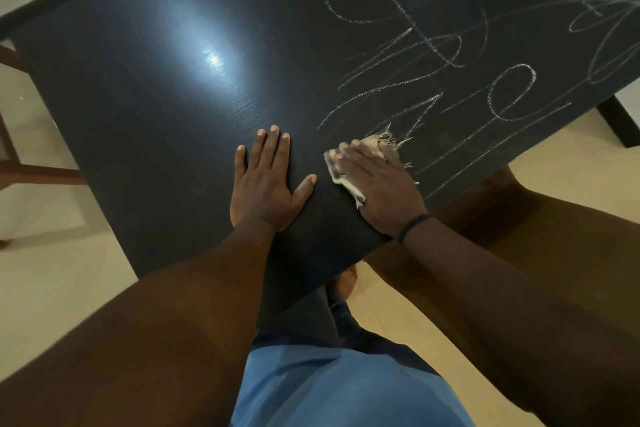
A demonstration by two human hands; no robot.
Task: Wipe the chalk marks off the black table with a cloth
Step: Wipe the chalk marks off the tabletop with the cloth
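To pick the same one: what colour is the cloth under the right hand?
The cloth is pale cream-yellow with frayed edges, seen in the head view.

Both hands lie on the table [145, 87] near its near edge. The left hand [266, 184] rests flat on the top, just left of the right hand [377, 184]. The right hand presses flat on the cloth [341, 173], which lies on the table beneath it. The chalk marks [433, 55] spread over the table's right part, beyond and to the right of the cloth, the nearest lines reaching it.
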